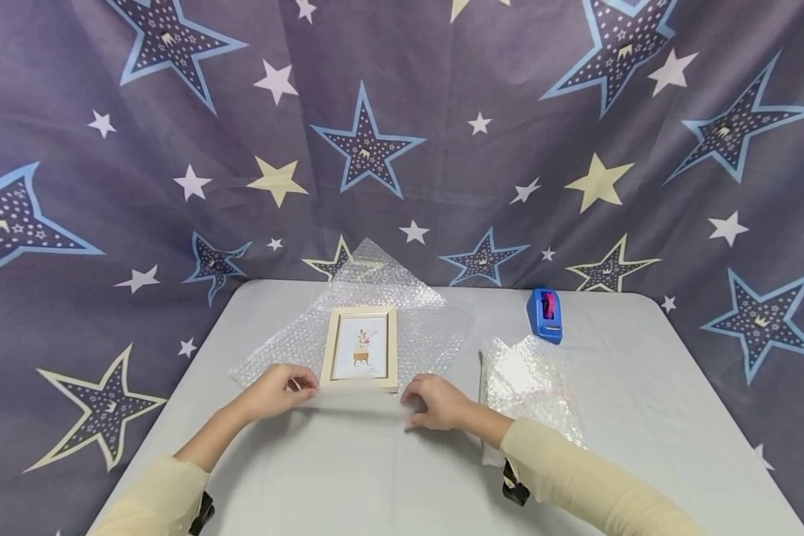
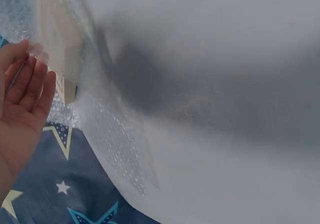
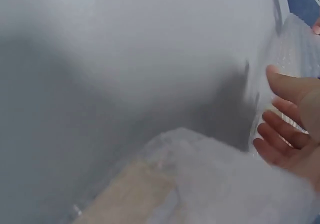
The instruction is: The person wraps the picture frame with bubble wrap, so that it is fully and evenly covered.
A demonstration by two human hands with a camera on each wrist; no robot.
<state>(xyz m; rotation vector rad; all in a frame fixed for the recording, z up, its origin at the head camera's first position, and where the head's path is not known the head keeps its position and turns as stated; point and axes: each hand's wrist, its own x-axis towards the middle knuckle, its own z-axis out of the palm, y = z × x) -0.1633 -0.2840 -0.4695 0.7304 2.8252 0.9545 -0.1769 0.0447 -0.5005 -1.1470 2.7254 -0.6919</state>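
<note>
A cream-coloured picture frame [image 1: 360,346] with a flower-pot print lies face up on a sheet of bubble wrap [image 1: 432,335] spread in a diamond. The near flap of the wrap is folded up over the frame's lower edge. My left hand [image 1: 284,388] pinches this flap at the frame's lower left corner, thumb against fingertips. At the lower right corner is my right hand [image 1: 437,403], its thumb held apart from loosely bent fingers. In the right wrist view these fingers [image 3: 280,134] are right at the edge of the wrap.
A bubble-wrapped package [image 1: 532,391] lies on the white table [image 1: 643,417], partly under the right forearm. Behind it stands a blue tape dispenser [image 1: 545,316] with a pink core. A star-patterned curtain [image 1: 496,171] hangs along the back, and the wrap's far corner overlaps it in view.
</note>
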